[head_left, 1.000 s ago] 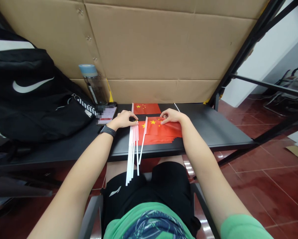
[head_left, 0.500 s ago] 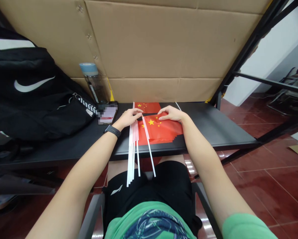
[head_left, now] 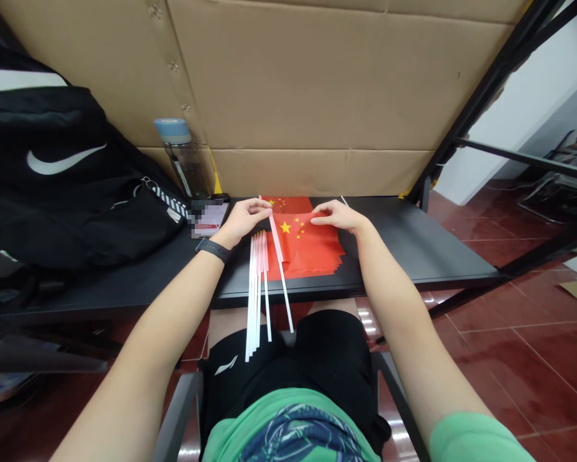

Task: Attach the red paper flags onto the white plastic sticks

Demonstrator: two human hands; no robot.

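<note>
My left hand (head_left: 246,218) pinches the top end of a white stick that carries a small red flag (head_left: 300,239) with yellow stars. The thumb and fingers of my right hand (head_left: 340,215) are closed on the same flag's upper right edge, so its cloth is spread between both hands. Beneath it lies a pile of red flags (head_left: 324,268), their white sticks (head_left: 255,301) side by side at the left and jutting past the table's front edge. Behind the held one, another red flag (head_left: 295,204) lies flat, partly covered.
On the black table (head_left: 413,247), a black backpack (head_left: 71,186) fills the left side. A blue-capped bottle (head_left: 185,157) and a phone (head_left: 210,218) stand and lie beside it. A cardboard panel (head_left: 298,83) rises behind, with a black metal frame (head_left: 466,115) at the right.
The held flag has moved left and slightly away from me, its stick now closer to the other sticks. Its cloth is stretched flatter. My left hand now pinches the stick's top.
</note>
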